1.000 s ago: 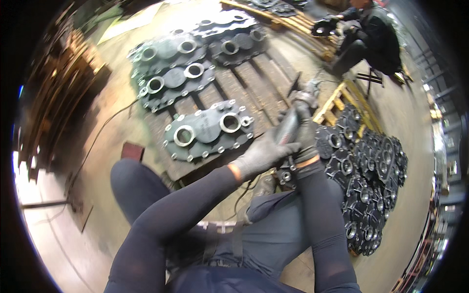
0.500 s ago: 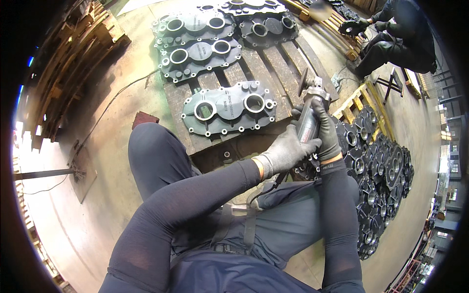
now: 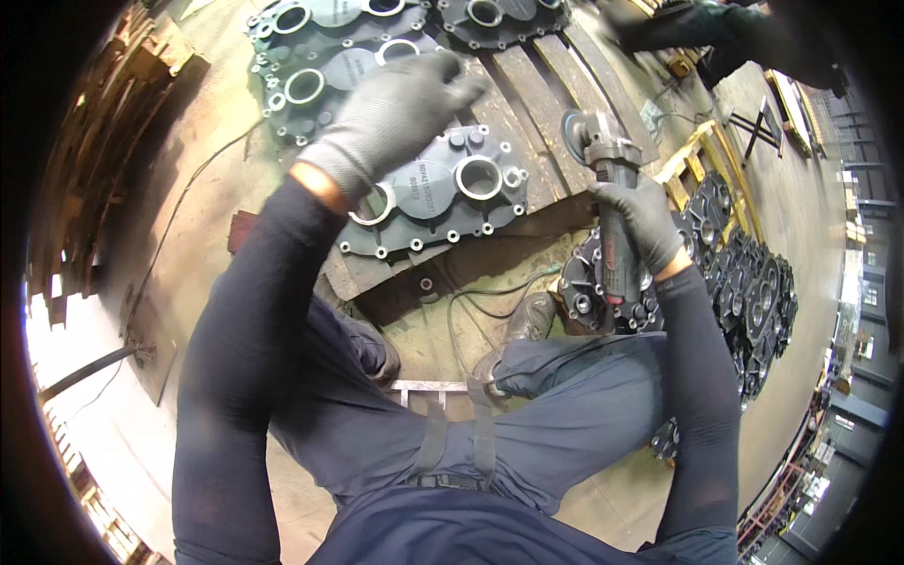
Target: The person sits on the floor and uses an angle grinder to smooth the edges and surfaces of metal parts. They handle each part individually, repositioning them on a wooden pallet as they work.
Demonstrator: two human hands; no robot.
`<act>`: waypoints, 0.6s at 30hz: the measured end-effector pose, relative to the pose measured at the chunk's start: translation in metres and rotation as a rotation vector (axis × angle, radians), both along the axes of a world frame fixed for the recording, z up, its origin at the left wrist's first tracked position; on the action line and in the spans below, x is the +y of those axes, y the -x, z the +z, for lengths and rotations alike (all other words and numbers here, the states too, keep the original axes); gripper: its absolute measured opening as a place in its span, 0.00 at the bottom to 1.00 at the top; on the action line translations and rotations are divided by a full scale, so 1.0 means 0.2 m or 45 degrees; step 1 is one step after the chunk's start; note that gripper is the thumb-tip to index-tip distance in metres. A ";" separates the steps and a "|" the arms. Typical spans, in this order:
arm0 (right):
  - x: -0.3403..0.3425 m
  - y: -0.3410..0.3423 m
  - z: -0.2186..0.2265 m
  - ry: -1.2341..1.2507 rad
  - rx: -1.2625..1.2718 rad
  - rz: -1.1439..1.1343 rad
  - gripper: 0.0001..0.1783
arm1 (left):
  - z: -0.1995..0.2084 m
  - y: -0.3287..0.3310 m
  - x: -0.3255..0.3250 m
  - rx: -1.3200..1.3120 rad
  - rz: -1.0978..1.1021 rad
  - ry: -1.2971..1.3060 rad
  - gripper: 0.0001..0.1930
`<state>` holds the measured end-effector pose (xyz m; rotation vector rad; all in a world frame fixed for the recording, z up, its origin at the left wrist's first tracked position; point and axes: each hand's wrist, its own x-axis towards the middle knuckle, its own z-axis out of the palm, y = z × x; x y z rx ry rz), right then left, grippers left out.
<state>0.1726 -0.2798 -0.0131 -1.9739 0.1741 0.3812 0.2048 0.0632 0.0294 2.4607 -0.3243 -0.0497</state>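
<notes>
My right hand (image 3: 645, 218), in a grey glove, is wrapped round the body of an angle grinder (image 3: 614, 250). The grinder's disc (image 3: 573, 137) points away from me, to the right of the castings. My left hand (image 3: 400, 111), also gloved, is raised over the dark metal castings with its fingers loosely apart, and nothing shows in it. Beneath it lies the nearest casting (image 3: 424, 193), a flat cover with two large ring holes and small bolt holes round its rim. My left hand and wrist hide part of this casting and of the casting behind it (image 3: 348, 71).
A wooden pallet (image 3: 532, 104) bears the castings. More castings (image 3: 753, 292) are heaped at the right, near a yellow pallet (image 3: 702, 160). A cable (image 3: 490, 306) runs by my feet. Stacked wooden pallets (image 3: 132, 132) stand at the left. Another person (image 3: 753, 42) is at the far right.
My left hand has let go of the angle grinder and moved left and up over the castings. The right hand keeps the grinder, now more upright. My view has shifted.
</notes>
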 end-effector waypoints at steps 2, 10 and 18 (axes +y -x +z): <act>-0.06 -0.07 -0.07 0.165 -0.086 0.058 0.16 | 0.05 0.04 0.01 -0.004 0.091 -0.432 0.30; -0.23 -0.07 -0.35 0.535 0.079 0.137 0.37 | -0.06 0.07 0.03 -0.097 -0.087 -0.474 0.23; -0.09 -0.18 -0.41 1.011 0.051 0.492 0.37 | -0.07 0.06 -0.01 0.010 -0.130 -0.454 0.22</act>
